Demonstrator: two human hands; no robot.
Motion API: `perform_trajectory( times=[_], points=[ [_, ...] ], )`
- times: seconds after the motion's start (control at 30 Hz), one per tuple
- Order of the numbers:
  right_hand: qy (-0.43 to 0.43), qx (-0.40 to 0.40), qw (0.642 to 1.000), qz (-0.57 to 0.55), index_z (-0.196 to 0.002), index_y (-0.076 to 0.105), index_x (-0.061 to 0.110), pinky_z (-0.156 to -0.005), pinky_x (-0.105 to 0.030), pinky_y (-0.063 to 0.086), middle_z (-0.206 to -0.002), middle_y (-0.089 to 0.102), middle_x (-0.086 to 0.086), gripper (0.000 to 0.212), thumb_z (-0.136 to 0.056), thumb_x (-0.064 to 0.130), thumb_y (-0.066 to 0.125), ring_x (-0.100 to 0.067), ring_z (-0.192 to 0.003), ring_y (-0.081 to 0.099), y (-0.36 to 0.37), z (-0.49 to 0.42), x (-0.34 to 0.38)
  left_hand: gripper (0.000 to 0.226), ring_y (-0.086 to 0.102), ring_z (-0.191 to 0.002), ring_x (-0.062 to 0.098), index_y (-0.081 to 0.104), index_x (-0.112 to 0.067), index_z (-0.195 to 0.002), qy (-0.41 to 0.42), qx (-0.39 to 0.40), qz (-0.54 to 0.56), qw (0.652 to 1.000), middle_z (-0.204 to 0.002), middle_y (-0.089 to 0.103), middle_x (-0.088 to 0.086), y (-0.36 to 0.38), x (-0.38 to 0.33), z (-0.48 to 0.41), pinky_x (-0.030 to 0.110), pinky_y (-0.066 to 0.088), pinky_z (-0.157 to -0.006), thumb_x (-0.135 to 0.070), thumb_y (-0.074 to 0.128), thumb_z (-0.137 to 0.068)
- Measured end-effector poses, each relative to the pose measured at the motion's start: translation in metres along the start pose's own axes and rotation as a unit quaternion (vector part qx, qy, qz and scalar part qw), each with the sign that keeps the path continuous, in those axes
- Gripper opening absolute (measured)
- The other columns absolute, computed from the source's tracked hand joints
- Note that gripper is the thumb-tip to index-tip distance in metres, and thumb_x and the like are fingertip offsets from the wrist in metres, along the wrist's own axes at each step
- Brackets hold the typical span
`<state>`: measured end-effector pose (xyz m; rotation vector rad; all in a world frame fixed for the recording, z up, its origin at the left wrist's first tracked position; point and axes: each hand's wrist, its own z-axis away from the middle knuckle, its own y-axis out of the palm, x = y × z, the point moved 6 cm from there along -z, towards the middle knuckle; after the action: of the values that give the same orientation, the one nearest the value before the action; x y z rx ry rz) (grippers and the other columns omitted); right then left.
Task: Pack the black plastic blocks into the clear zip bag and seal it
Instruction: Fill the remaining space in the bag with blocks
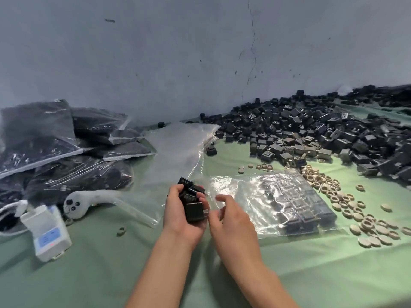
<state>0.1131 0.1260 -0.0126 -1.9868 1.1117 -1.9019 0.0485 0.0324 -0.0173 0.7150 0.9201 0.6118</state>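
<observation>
My left hand (180, 213) grips a small stack of black plastic blocks (193, 202) just above the green table. Right of it, my right hand (231, 215) hovers with loosely curled fingers near the mouth of the clear zip bag (235, 192); it holds nothing I can see. The bag lies flat on the table and has rows of black blocks (304, 207) packed in its right half. A big loose heap of black blocks (311, 130) spreads across the back right of the table.
Filled, sealed bags of blocks (55, 147) pile up at the left. A stack of empty clear bags (178, 143) lies behind my hands. Beige rings and caps (355, 210) scatter at the right. A white controller (89, 202) and a white device (47, 232) sit front left.
</observation>
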Motion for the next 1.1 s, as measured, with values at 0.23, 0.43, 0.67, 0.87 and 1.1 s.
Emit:
perform_trajectory(
  times=[0.23,0.43,0.67,0.87,1.1],
  points=[
    [-0.104,-0.150,0.983,-0.020,-0.129,0.060,0.024,-0.080,-0.030,0.051,-0.104,0.057,0.011,0.033,-0.098,0.024,0.050,-0.011,-0.093,0.059,-0.012,0.019,0.019,0.022,0.066,-0.062,0.022,0.061,-0.008,-0.087,0.021,-0.024,-0.063,0.997,-0.071,0.066,0.011,-0.007,0.012,-0.002,0.033,0.060,-0.058,-0.030,0.062,-0.088],
    [-0.137,-0.167,0.976,-0.013,-0.120,0.060,0.039,-0.068,-0.029,0.049,-0.097,0.050,0.017,0.028,-0.096,0.029,0.052,-0.009,-0.084,0.057,-0.026,0.017,0.026,0.026,0.066,-0.050,0.028,0.058,-0.005,-0.078,-0.017,0.014,-0.032,0.999,-0.059,0.063,0.013,0.007,0.026,0.010,0.031,0.052,-0.042,-0.028,0.056,-0.090],
    [-0.140,-0.162,0.977,-0.009,-0.108,0.062,0.043,-0.060,-0.024,0.046,-0.093,0.051,0.017,0.030,-0.087,0.042,0.039,-0.005,-0.074,0.056,-0.026,0.009,0.027,0.025,0.057,-0.047,0.018,0.057,-0.016,-0.069,0.031,0.019,-0.049,0.998,-0.059,0.053,0.002,0.010,0.016,0.006,0.028,0.052,-0.045,-0.032,0.063,-0.087],
    [-0.056,-0.109,0.977,-0.176,-0.095,0.064,0.044,-0.063,-0.018,0.043,-0.097,0.055,0.017,0.025,-0.091,0.023,0.051,-0.010,-0.075,0.059,-0.020,0.002,0.013,0.033,0.057,-0.058,0.019,0.065,-0.027,-0.071,0.123,0.009,-0.093,0.988,-0.068,0.056,-0.002,0.011,0.010,0.002,0.034,0.050,-0.063,-0.059,0.066,-0.075],
    [-0.069,-0.181,0.969,-0.152,-0.095,0.059,0.044,-0.070,-0.007,0.039,-0.099,0.049,0.019,0.020,-0.087,0.037,0.042,0.004,-0.081,0.055,-0.023,0.002,0.016,0.024,0.057,-0.054,0.013,0.063,-0.025,-0.078,0.224,-0.107,-0.093,0.964,-0.066,0.062,-0.007,0.009,0.005,0.000,0.025,0.045,-0.054,-0.045,0.052,-0.087]
  ],
)
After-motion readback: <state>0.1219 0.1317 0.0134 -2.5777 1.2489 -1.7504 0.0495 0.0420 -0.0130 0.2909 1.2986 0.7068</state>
